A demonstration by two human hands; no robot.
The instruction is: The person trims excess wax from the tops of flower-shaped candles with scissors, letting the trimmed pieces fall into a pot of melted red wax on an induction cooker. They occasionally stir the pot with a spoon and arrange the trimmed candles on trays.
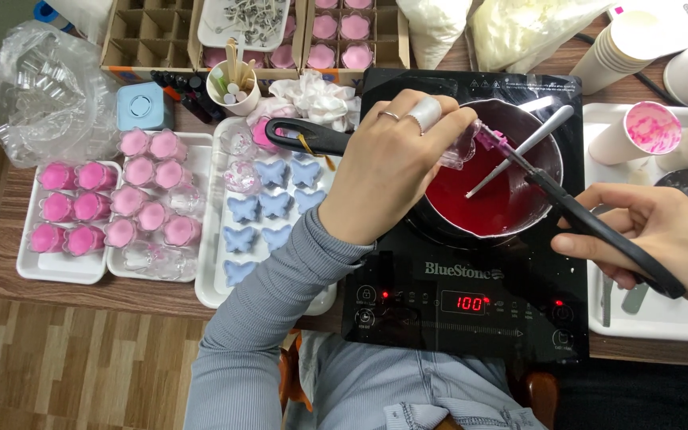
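My left hand point(392, 167) holds a small clear glass holder point(463, 147) tilted over a pot of red liquid wax point(491, 191). My right hand point(662, 239) grips long black tongs point(591, 227), whose tips pinch the holder's pink-stained rim above the pot. A white stirrer point(519, 151) rests in the wax. The pot's black handle point(308, 137) points left. The pot stands on a black induction cooker point(463, 302) with a red lit display.
White trays at left hold pink candles point(81, 207) and blue butterfly-shaped candles point(272, 203). A cup of sticks point(234, 84) and cardboard boxes stand behind. A tray at right holds paper cups point(650, 131). Stacked cups and plastic bags lie at the back.
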